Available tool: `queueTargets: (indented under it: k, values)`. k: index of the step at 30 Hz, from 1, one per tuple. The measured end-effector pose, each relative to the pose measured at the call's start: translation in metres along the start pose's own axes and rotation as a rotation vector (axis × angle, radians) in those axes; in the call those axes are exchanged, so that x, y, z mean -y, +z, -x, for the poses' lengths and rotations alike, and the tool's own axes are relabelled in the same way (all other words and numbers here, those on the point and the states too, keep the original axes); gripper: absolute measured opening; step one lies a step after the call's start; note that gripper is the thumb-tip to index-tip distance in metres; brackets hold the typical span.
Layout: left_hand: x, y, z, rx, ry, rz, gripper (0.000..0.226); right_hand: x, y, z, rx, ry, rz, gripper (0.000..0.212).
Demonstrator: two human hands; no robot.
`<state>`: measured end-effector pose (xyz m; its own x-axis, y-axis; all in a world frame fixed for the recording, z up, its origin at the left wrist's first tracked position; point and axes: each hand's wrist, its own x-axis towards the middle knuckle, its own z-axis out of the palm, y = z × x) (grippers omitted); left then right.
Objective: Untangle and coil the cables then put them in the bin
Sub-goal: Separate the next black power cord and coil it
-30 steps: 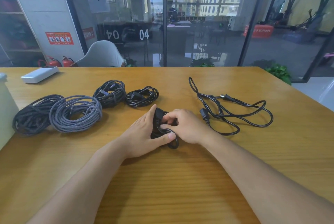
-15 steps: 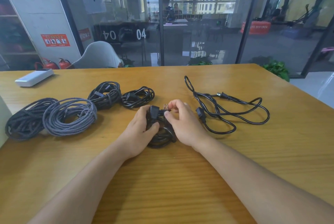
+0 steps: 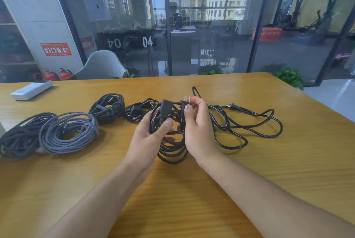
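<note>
A coiled black power cable (image 3: 172, 150) hangs between both hands above the wooden table (image 3: 192, 199). My left hand (image 3: 149, 134) grips the coil, thumb pressed on its black socket end. My right hand (image 3: 197, 132) pinches the plug end, its metal prongs pointing up. To the right, a loose black power cable (image 3: 249, 126) lies sprawled on the table. On the left lie several coiled cables: a small black one (image 3: 134, 112), a black one with purple plugs (image 3: 106, 107), a grey braided one (image 3: 67, 134) and a dark braided one (image 3: 19, 137). No bin is clearly in view.
A white rectangular box (image 3: 30, 89) sits at the table's far left. A white chair (image 3: 101, 66) stands behind the table, in front of a glass wall. The table's right edge runs diagonally near potted plants (image 3: 288, 78).
Both hands have lifted the black coil off the table and raised it. My right hand now holds the plug end upright, prongs showing. The camera view has tilted down slightly.
</note>
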<state>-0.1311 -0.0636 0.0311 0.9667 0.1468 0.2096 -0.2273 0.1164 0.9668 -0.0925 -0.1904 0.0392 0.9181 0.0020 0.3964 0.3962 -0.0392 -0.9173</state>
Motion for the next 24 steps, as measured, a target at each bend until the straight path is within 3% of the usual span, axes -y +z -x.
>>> queueTargets:
  k: [3,7,10,14,17,19,24]
  values:
    - [-0.006,-0.001,0.002,-0.036,-0.01,0.065,0.005,-0.001,0.005,0.0,-0.019,0.099,-0.14,0.012]
    - [-0.011,-0.006,-0.001,-0.007,-0.06,0.158,0.029,-0.001,0.008,0.0,-0.042,0.29,-0.333,0.013]
    - [-0.011,-0.004,-0.002,-0.024,-0.028,0.158,0.029,0.003,0.006,0.0,-0.032,0.363,-0.466,0.011]
    - [-0.012,-0.007,-0.002,-0.087,-0.027,0.138,0.021,0.005,0.008,0.006,0.095,0.419,-0.504,0.022]
    - [-0.017,-0.006,0.002,-0.054,-0.024,0.093,0.02,0.008,0.009,0.01,0.221,0.379,-0.317,0.038]
    - [-0.018,-0.002,0.005,-0.021,-0.022,0.064,0.029,0.007,0.009,0.009,0.174,0.318,-0.272,0.043]
    - [-0.022,0.009,0.011,0.089,0.009,0.111,0.023,0.009,0.009,0.008,-0.04,0.262,-0.298,0.045]
